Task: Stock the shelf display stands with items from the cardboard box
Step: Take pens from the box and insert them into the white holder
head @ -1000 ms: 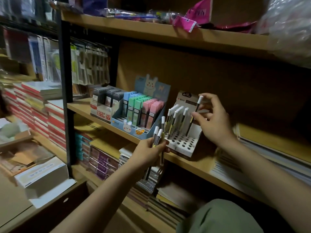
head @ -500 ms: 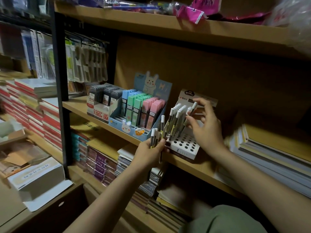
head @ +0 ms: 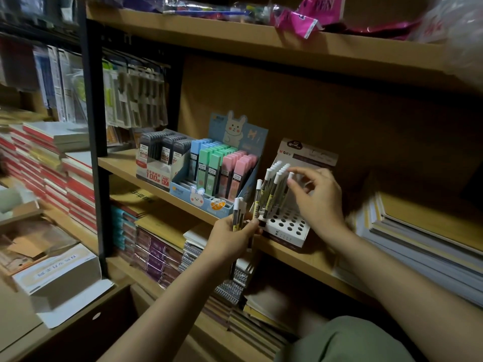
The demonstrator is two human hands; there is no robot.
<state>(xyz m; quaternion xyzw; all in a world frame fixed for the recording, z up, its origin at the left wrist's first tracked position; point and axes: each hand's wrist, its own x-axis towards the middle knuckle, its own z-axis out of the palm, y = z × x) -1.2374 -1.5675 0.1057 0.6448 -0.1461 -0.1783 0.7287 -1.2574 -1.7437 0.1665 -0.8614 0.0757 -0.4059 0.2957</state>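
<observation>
Right hand (head: 317,202) lowered its tube (head: 285,192) into stand (head: 285,234), pinching it; left hand (head: 230,240) grips bundle (head: 238,212).

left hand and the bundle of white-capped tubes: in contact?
Touching. The head view shows the left hand with its fingers curled round the bundle of white-capped tubes, whose caps stick out above the fist.

Dim light. Wooden shelving, 2 tan boards in view: upper shelf (head: 235,40), middle shelf (head: 122,163). Brown back panel (head: 339,113) behind. Black metal upright (head: 94,121) at left. Hanging packets (head: 136,100) and stacked notebooks (head: 52,168) beyond it, blurred.
</observation>
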